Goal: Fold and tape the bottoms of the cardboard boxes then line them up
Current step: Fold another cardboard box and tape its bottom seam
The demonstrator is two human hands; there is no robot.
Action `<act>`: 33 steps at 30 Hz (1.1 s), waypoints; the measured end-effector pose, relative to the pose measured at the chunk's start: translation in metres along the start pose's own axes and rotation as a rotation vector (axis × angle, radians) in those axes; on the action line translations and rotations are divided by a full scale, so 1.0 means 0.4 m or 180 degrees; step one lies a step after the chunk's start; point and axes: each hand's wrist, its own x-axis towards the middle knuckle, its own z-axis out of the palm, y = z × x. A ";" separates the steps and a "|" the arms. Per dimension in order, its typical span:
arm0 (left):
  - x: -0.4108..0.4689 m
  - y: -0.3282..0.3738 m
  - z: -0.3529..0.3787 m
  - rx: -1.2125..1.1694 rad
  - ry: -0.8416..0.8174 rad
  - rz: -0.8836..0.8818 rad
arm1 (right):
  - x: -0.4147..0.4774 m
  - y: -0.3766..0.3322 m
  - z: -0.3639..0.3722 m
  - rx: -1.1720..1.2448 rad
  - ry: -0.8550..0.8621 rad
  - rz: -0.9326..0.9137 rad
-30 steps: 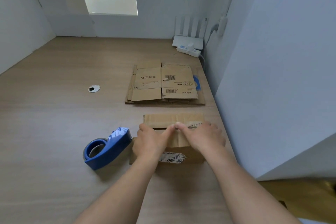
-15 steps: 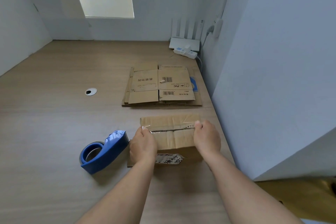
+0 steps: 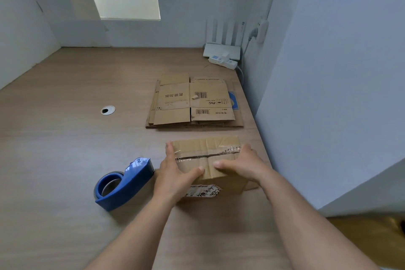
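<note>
— Grips?
— The left grip (image 3: 175,171) lies flat: fingers straight along the left side of the cardboard box (image 3: 206,149), thumb across its top. The right grip (image 3: 243,164) bends over the box's right edge, thumb on top.
— The box?
— It stands on the table (image 3: 65,149), toward its right edge. The flaps are closed, with clear tape (image 3: 228,151) over the seam; the inside is hidden. A blue tape dispenser (image 3: 127,184) is just beside it, left.
— Further back?
— A stack of flattened boxes (image 3: 192,103), apart from the box.
</note>
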 end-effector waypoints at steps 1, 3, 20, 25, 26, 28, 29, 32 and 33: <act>0.000 0.000 0.001 0.0166 0.0005 0.0032 | 0.000 -0.001 -0.002 -0.0075 -0.0008 0.0003; 0.001 0.002 0.005 0.0346 0.0019 0.0051 | 0.004 -0.007 0.004 -0.0156 0.0076 0.0014; -0.032 0.008 -0.001 0.0794 0.0475 0.0261 | 0.018 -0.046 0.041 -0.0110 0.0635 0.0444; -0.030 0.011 -0.001 0.0772 0.0599 0.0163 | 0.028 -0.036 0.041 -0.0031 0.0663 0.0370; -0.030 0.011 0.001 0.0761 0.0626 0.0151 | 0.031 -0.034 0.038 0.0058 0.0617 0.0347; -0.031 0.012 0.003 0.0747 0.0677 0.0143 | 0.031 -0.037 0.037 0.0139 0.0570 0.0372; -0.030 0.011 0.003 0.0754 0.0694 0.0141 | 0.029 -0.042 0.040 0.0052 0.0593 0.0408; -0.032 0.011 0.005 0.0798 0.0681 0.0110 | 0.020 -0.055 0.052 -0.0411 0.0803 0.0440; -0.032 0.011 0.006 0.0822 0.0671 0.0109 | 0.021 -0.056 0.056 -0.0445 0.0850 0.0409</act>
